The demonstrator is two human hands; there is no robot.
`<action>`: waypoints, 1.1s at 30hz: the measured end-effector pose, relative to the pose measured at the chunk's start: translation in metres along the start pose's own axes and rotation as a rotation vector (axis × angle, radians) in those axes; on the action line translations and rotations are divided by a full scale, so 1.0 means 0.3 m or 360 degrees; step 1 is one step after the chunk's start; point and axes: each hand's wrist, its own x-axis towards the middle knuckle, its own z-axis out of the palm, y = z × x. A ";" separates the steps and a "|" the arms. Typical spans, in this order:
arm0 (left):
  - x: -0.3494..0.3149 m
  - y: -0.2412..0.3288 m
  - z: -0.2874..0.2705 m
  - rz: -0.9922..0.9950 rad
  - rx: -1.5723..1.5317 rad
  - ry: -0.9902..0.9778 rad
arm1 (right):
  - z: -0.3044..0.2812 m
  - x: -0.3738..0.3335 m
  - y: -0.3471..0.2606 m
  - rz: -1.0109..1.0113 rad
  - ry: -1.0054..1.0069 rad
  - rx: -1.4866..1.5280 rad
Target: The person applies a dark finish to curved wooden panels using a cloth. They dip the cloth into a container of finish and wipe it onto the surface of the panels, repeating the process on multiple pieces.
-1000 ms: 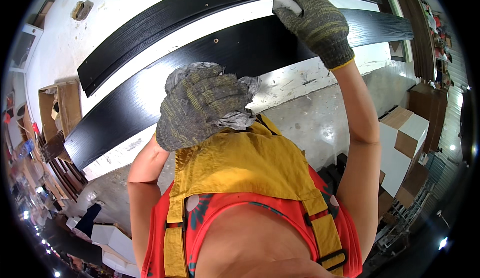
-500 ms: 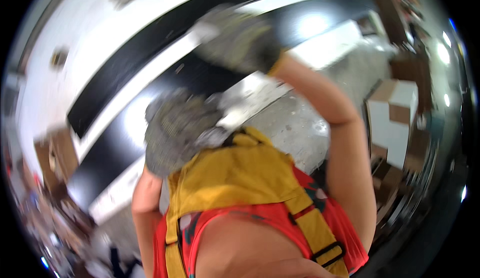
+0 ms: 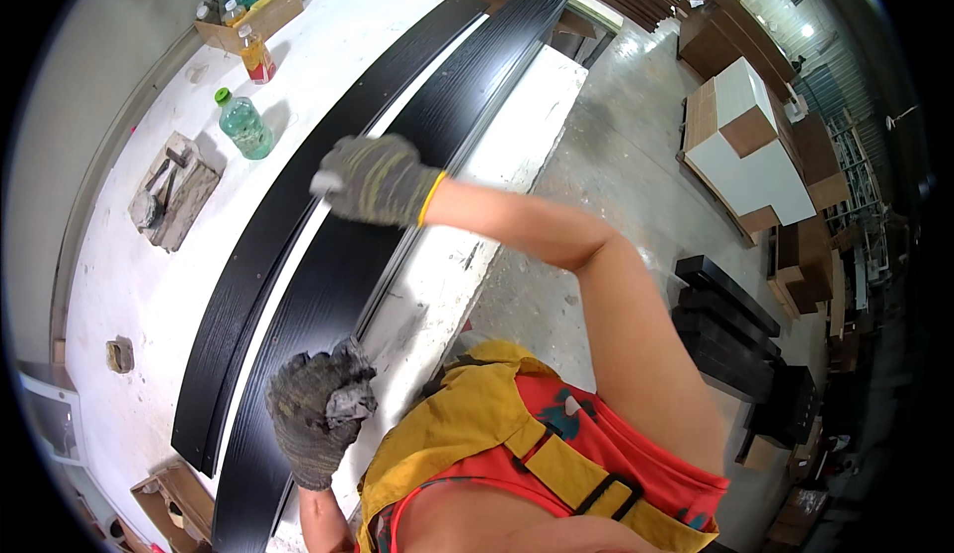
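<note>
A white table (image 3: pixel 323 61) fills the view from 7 to 12 o'clock. Along it lie two long black boards, from about 12 down to 7 o'clock: the near board (image 3: pixel 338 265) and, just beside it, the far board (image 3: pixel 288 205). Both look evenly black along their visible length, so which stretches are done and which are left cannot be told; work seems in hand on the near board. The gloved left hand (image 3: pixel 306 424), towards 7 o'clock, curls its fingers around a crumpled grey cloth (image 3: pixel 350 404). The gloved right hand (image 3: pixel 383 180), at 10 o'clock over the near board, has fingers bent together, seemingly pinching a small pale piece (image 3: pixel 325 183); contact with the board is unclear.
</note>
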 end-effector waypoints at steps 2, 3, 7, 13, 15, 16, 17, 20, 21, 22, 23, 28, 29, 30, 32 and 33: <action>0.094 0.017 0.013 0.0033 -0.0154 -0.0009 | -0.006 0.011 -0.022 -0.0087 -0.0057 0.0109; 0.134 0.022 0.015 0.0037 -0.0226 -0.0030 | -0.001 0.005 -0.015 -0.0096 -0.0020 0.0143; 0.147 0.009 0.056 -0.0056 0.0026 -0.0086 | 0.019 -0.023 0.144 0.0053 -0.0070 -0.0049; 0.147 0.021 0.051 -0.0130 -0.0080 -0.0054 | 0.005 -0.004 0.565 0.0220 0.0084 -0.0516; 0.177 0.025 0.061 -0.0154 -0.0095 -0.0046 | 0.009 -0.016 0.580 0.0120 0.0094 -0.0392; 0.213 0.047 0.070 -0.0178 -0.0026 -0.0038 | 0.004 -0.010 0.553 0.0008 0.0057 -0.0381; 0.252 0.077 0.088 -0.0198 0.0043 -0.0036 | 0.003 -0.016 0.497 -0.0075 0.0072 -0.0295; 0.363 0.095 0.156 -0.0226 -0.0096 0.0006 | 0.004 -0.018 0.368 -0.0227 0.0150 -0.0096; 0.370 0.089 0.161 -0.0199 -0.0080 -0.0011 | 0.004 -0.019 0.384 -0.0189 0.0157 -0.0123; 0.371 0.078 0.161 -0.0174 -0.0065 -0.0031 | -0.006 -0.016 0.416 -0.0151 0.0160 -0.0146; 0.367 0.070 0.160 -0.0150 -0.0048 -0.0052 | -0.016 -0.011 0.458 -0.0112 0.0165 -0.0168; 0.387 0.101 0.158 -0.0120 0.0036 -0.0015 | -0.069 -0.030 0.782 0.0248 0.0087 -0.0463; 0.383 0.106 0.161 -0.0127 0.0066 0.0022 | -0.062 -0.030 0.793 0.0181 0.0180 -0.0535; 0.384 0.106 0.170 -0.0115 0.0090 0.0047 | -0.069 -0.029 0.756 0.0345 0.0083 -0.0349; 0.373 0.096 0.171 -0.0089 0.0091 0.0028 | -0.079 -0.006 0.579 0.0260 -0.0034 -0.0320; 0.378 0.112 0.171 -0.0143 0.0107 0.0040 | -0.059 -0.016 0.510 0.0085 0.0273 -0.0181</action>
